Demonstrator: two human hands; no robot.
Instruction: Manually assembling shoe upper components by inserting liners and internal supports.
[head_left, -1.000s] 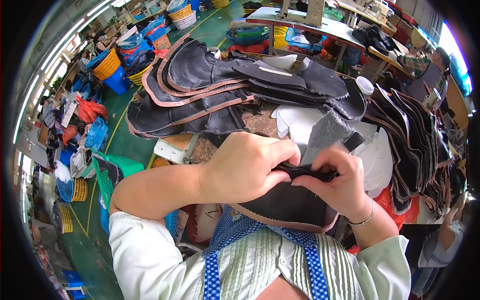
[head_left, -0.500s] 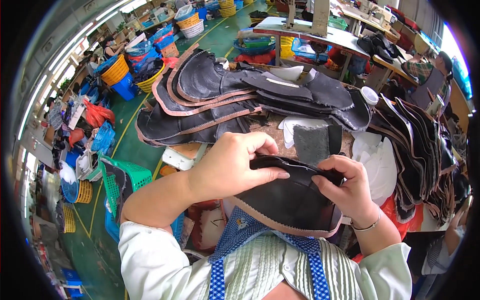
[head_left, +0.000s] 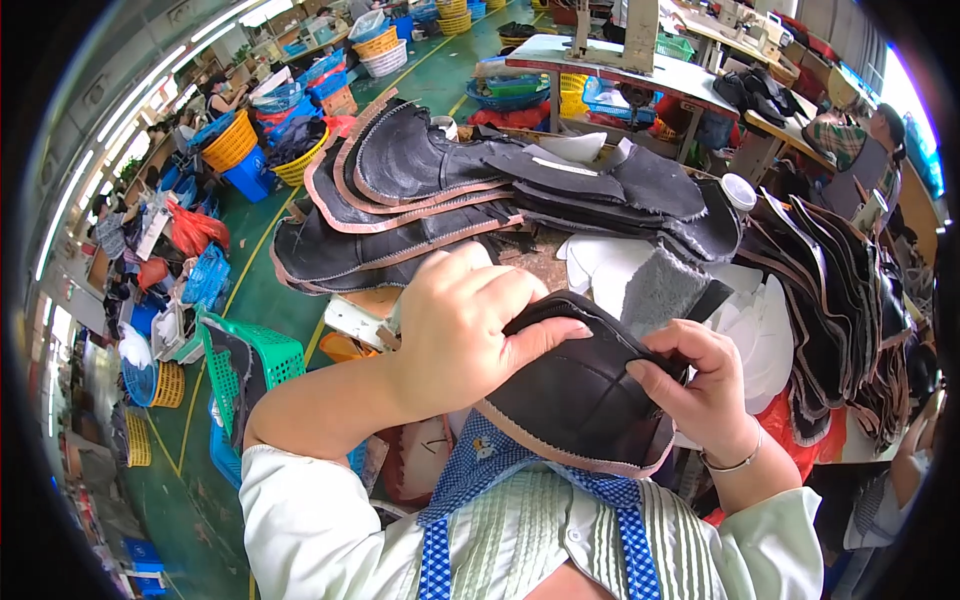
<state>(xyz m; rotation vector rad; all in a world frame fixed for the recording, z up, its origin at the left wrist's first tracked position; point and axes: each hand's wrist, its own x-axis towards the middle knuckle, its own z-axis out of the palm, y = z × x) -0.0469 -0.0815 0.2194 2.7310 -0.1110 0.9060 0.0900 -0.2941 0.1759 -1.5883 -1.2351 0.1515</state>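
Close to my chest I hold a black shoe upper by its upper edge. A brownish strip with a jagged edge runs along its lower rim. My left hand is closed on the edge's left part, thumb lying on the black face and the other fingers behind it. At the right part, my right hand pinches the edge between thumb and fingers. Just beyond the right hand a grey fuzzy lining piece sticks up, with a black strip beside it. Whether that lining is joined to the upper is hard to see.
Beyond my hands, black uppers lie piled on the bench, and more uppers stand at the right. White cut pieces lie near my right hand. A green basket stands at the left. A person sits at the far right.
The upper has tilted in my hands, its top edge now rising more steeply at the left. The grey lining has swung up to the right. My left hand has turned slightly.
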